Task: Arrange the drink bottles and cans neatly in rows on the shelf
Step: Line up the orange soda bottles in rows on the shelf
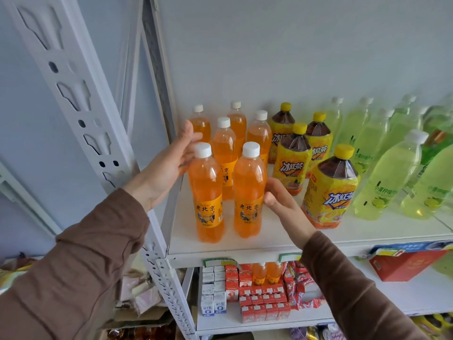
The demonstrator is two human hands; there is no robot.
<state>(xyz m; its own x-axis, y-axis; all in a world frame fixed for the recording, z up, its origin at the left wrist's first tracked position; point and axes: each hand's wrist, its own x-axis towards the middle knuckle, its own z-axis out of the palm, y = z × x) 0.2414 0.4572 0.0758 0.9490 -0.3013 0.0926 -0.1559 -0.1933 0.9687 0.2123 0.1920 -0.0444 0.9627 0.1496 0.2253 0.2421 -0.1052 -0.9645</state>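
Note:
Several orange soda bottles with white caps stand in two columns on the left of the white shelf [257, 244]. The front pair are the left bottle [208, 192] and the right bottle [248, 190]. My left hand [169, 163] is open, palm against the left side of the left column, fingers reaching behind the front-left bottle's cap. My right hand [282, 202] is open, fingertips touching the right side of the front-right bottle. Dark iced tea bottles [328, 187] with yellow caps stand to the right, then pale green lime drink bottles [387, 177].
A white perforated upright [157, 241] frames the shelf's left edge. The lower shelf holds small milk cartons [213, 290], red cartons [259, 300], two orange bottles [267, 272] and a red box [407, 266]. Bagged goods lie at the lower left.

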